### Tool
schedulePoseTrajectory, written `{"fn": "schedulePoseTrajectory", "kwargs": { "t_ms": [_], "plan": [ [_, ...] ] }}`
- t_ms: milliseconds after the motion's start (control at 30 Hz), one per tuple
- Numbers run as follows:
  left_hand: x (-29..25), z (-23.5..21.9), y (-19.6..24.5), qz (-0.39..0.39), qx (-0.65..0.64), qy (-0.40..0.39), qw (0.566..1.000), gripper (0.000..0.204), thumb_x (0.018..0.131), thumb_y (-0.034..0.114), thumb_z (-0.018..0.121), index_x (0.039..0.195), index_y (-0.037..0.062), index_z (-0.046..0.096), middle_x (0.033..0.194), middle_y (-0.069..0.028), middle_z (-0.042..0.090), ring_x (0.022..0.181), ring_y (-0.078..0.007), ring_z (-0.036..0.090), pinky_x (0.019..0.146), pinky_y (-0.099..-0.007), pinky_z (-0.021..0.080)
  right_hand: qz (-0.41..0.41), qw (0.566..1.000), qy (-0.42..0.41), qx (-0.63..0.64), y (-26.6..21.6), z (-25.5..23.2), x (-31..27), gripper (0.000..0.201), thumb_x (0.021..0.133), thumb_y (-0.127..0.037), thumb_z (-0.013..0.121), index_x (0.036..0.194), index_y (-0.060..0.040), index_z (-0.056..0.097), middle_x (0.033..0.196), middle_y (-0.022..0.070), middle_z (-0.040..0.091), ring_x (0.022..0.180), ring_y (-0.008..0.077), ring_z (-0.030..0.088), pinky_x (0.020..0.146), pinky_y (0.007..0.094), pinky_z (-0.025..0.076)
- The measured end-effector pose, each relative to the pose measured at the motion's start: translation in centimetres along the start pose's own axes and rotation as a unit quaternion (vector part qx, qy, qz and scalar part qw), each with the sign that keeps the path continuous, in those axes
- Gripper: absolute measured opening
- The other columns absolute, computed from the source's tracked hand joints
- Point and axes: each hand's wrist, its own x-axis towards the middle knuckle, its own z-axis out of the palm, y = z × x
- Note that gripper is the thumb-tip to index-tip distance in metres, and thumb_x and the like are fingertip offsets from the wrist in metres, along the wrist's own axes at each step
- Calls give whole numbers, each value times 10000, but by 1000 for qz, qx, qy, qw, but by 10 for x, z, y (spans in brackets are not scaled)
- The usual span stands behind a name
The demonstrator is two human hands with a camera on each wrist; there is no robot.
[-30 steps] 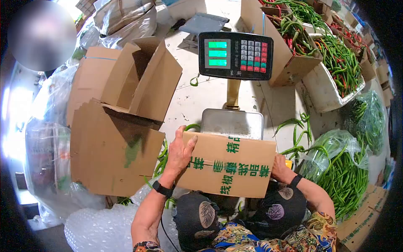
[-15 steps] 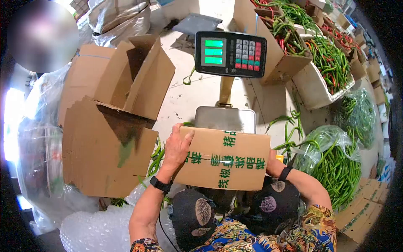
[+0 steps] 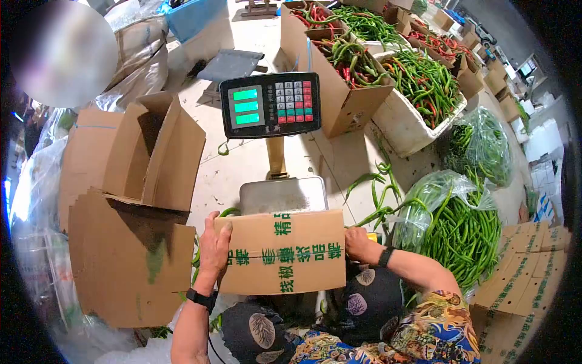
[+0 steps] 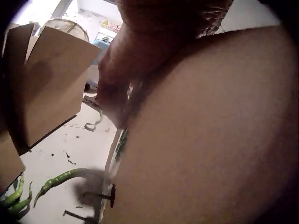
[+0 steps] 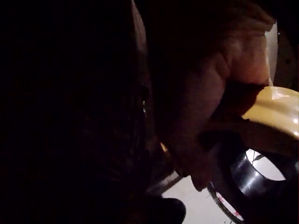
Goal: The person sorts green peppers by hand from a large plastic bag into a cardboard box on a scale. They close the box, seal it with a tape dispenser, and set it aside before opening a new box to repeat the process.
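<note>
A cardboard carton (image 3: 315,267) with green printed characters lies across the person's lap, a seam running along its upper face. The left hand (image 3: 213,246) grips its left end, thumb on the upper face; in the left wrist view its fingers (image 4: 114,95) wrap over the carton's edge. At the carton's right end, the right hand (image 3: 362,246) holds a yellow and black tape dispenser (image 5: 275,112), mostly hidden in the head view. The right wrist view is very dark, but the hand shows curled beside the yellow part, with a black ring below.
A scale with a lit display (image 3: 245,106) and metal platform (image 3: 285,194) stands ahead. Open cartons (image 3: 130,261) are at left. Loose green chillies (image 3: 379,194), a plastic bag of chillies (image 3: 461,236) and a white foam box (image 3: 418,136) lie right. Flattened cartons (image 3: 515,273) sit lower right.
The head view has swung right, so the surroundings shift left and slightly down. The right hand shows more clearly beside the carton's end. The left hand keeps its hold.
</note>
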Motion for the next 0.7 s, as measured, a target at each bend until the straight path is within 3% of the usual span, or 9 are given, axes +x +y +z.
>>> {"fn": "schedulePoseTrajectory", "kwargs": {
  "t_ms": [133,167,233,333,433,467,533,567,700],
  "plan": [
    [1,-3,-25,44,24,4,999,531,937,308,510,1327,-41,427,1245,-295,542,1160,-380,548,1000,-437,403,159,918,-203,302,32,7,-37,481,557,-300,841,922,-59,640,859,154,697,780,327,697,620,420,551],
    [2,-2,-26,50,18,31,998,541,946,286,498,1340,-74,405,1321,-306,476,1262,-390,446,1076,-433,323,219,907,-120,339,36,7,-62,282,638,-252,747,805,-49,644,820,171,679,778,391,666,619,449,535],
    [10,-11,-19,125,73,174,974,624,921,270,578,1370,-96,345,1368,-305,414,1287,-441,373,1101,-455,290,288,878,-195,329,41,54,-94,540,710,-289,760,1123,-35,523,847,252,654,805,442,652,662,508,523],
    [62,-62,-25,170,235,386,876,759,872,312,648,1425,-51,276,1402,-294,355,1316,-433,321,1111,-507,251,317,836,-269,359,17,82,-113,421,831,-291,667,1093,-36,459,916,280,651,830,496,630,703,547,517],
    [98,-124,-21,168,379,451,790,564,846,296,658,1292,-5,488,1253,-255,531,1195,-380,496,1009,-508,363,248,858,-248,376,-1,135,-133,363,879,-295,597,1135,-60,492,941,230,664,826,485,626,672,539,514],
    [103,-135,-25,169,383,455,786,564,846,296,658,1292,-5,488,1253,-255,531,1195,-380,496,1009,-508,363,232,881,-219,349,-8,150,-136,358,881,-289,593,1146,-67,496,937,221,667,827,481,627,672,535,515],
    [117,-146,-48,-104,510,136,843,240,822,234,639,998,71,648,989,-158,672,950,-317,645,831,-474,441,197,922,-161,292,-19,175,-137,352,885,-276,584,1168,-81,506,929,203,673,829,471,627,671,526,516],
    [120,-135,-85,91,535,255,800,67,783,182,623,774,117,639,765,-77,677,731,-286,666,688,-442,442,179,939,-132,262,-23,183,-134,350,887,-269,579,1179,-87,511,924,193,676,829,467,628,670,521,517],
    [78,-64,-53,160,469,151,855,138,751,168,655,806,68,578,802,-146,620,749,-336,622,700,-459,485,239,881,-135,386,36,11,-87,239,843,-250,636,1014,-85,664,801,157,688,797,364,663,700,476,529]
  ]
}}
